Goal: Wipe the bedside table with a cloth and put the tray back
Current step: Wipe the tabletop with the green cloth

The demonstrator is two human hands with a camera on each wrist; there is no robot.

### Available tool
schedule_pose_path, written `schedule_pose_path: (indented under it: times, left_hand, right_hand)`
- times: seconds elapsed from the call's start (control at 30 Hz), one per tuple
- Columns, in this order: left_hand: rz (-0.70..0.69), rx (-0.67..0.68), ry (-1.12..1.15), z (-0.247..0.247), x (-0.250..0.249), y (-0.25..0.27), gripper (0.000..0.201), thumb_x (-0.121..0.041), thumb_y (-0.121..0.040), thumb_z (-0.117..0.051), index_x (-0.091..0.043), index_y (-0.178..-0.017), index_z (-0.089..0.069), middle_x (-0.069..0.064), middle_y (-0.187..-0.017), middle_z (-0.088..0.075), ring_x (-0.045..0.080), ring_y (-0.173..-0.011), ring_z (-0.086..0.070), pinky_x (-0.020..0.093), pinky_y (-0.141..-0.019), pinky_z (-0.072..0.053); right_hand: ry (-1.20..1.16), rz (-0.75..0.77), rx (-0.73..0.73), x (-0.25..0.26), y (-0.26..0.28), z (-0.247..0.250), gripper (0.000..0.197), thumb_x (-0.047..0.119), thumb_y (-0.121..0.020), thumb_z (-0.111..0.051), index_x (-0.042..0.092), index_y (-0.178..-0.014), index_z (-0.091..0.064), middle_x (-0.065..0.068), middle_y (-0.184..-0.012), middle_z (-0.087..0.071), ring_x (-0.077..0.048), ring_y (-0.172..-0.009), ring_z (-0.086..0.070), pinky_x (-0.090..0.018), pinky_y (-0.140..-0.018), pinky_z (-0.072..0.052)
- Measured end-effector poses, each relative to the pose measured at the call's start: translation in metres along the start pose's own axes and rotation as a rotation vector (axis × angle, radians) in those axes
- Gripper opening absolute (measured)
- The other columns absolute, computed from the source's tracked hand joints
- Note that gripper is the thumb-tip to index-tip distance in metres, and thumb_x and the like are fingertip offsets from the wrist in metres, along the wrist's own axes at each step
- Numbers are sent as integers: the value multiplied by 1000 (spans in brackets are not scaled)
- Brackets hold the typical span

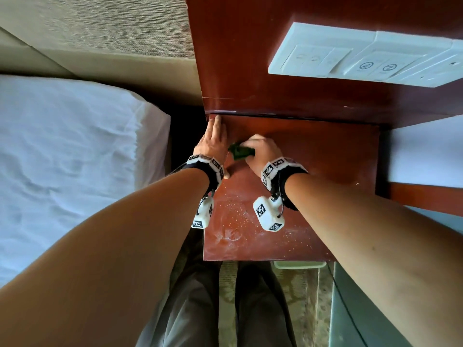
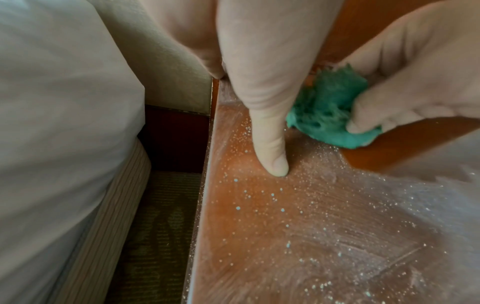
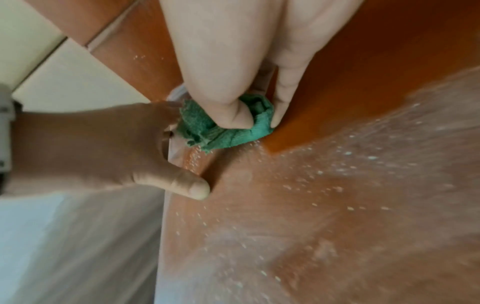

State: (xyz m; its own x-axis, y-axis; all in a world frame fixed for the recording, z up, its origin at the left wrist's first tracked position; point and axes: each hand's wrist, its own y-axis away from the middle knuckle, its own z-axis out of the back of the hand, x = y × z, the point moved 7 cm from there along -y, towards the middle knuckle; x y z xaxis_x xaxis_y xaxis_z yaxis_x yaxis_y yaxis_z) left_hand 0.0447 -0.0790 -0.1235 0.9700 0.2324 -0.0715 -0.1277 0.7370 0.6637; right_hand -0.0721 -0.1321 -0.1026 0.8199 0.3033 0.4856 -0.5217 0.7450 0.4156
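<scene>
The bedside table (image 1: 325,176) has a reddish wood top, with white powder and crumbs (image 1: 235,221) across its near half. My right hand (image 1: 261,150) grips a bunched green cloth (image 1: 239,152) and presses it on the top near the back left corner. The cloth (image 3: 223,127) sits between thumb and fingers; the wood to its right looks clean. My left hand (image 1: 214,140) lies flat along the table's left edge with straight fingers, its thumb (image 2: 272,148) on the dusty top just beside the cloth (image 2: 330,111). A pale tray-like rim (image 1: 298,264) shows below the table's front edge.
A bed with white sheets (image 1: 62,159) stands close on the left, with a narrow dark gap (image 1: 185,126) between it and the table. A wooden wall panel behind the table carries a white switch plate (image 1: 363,56). Patterned carpet (image 1: 300,296) and my legs lie below.
</scene>
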Motion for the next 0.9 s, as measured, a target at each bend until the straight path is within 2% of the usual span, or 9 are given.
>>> schedule_pose_path:
  times: [0.07, 0.13, 0.23, 0.43, 0.5, 0.6, 0.67, 0.8, 0.9]
  left_hand:
    - [4, -18, 9, 3, -1, 2, 138, -46, -63, -86, -2, -153, 9, 16, -161, 19, 31, -150, 11, 35, -120, -16]
    - [7, -73, 46, 7, 0, 2, 107, -29, -87, -72, -2, -154, 7, 16, -161, 17, 30, -150, 10, 34, -119, -17]
    - [-1, -111, 55, 10, 0, 3, 90, -19, -95, -61, -3, -154, 6, 15, -162, 15, 30, -150, 10, 34, -119, -17]
    - [-39, -11, -44, 13, -7, 7, 131, -66, -73, -69, 4, -152, 7, 23, -160, 14, 36, -149, 11, 38, -121, -2]
    - [-47, -8, -11, 16, -8, 10, 124, -64, -77, -66, 2, -152, 8, 22, -160, 12, 35, -149, 9, 40, -122, -4]
    - [-7, -80, 156, 22, -3, 6, 113, -46, -78, -76, -7, -155, -4, 15, -162, 0, 31, -150, -4, 43, -118, -22]
    - [-25, -128, 213, 26, 0, 4, 115, -43, -71, -83, -11, -154, -10, 11, -160, -11, 31, -147, -15, 45, -114, -29]
    - [-148, -211, 207, 39, -11, 9, 95, -35, -77, -77, -20, -153, -21, 8, -151, -28, 31, -135, -32, 43, -108, -37]
    - [-201, -181, 219, 40, -20, 10, 78, -32, -83, -71, -21, -149, -31, 6, -145, -37, 31, -131, -36, 42, -105, -41]
  right_hand:
    - [35, -12, 127, -5, 11, -8, 37, 4, -81, -59, 30, -103, -74, 7, -110, -66, -21, -95, -62, -25, -71, -44]
    - [80, -36, 261, -9, 17, -13, 37, 7, -82, -60, 33, -105, -72, 9, -110, -64, -20, -98, -61, -28, -78, -49]
    - [91, -54, 374, -13, 18, -7, 37, 10, -81, -62, 33, -109, -71, 8, -106, -66, -19, -97, -61, -27, -77, -46]
    - [-110, -276, 27, -36, 11, 41, 48, 14, -75, -66, 30, -121, -63, 6, -111, -69, -15, -101, -63, -17, -76, -42]
    - [-172, -303, -40, -37, 8, 45, 51, 12, -74, -68, 28, -123, -61, 3, -115, -68, -15, -107, -62, -14, -78, -40]
    - [-253, -301, -76, -33, 4, 45, 54, 12, -73, -72, 24, -124, -58, 0, -113, -67, -15, -108, -61, -11, -78, -38]
    - [-286, -279, -68, -26, 3, 40, 55, 17, -71, -76, 25, -121, -56, 3, -104, -67, -15, -101, -63, -17, -78, -44]
    - [-320, -223, -54, -13, -1, 27, 59, 19, -65, -79, 26, -118, -53, 5, -103, -72, -16, -94, -68, -34, -84, -55]
    - [-326, -205, -89, -10, -4, 26, 59, 18, -64, -80, 27, -116, -54, 7, -103, -73, -12, -93, -67, -28, -82, -53]
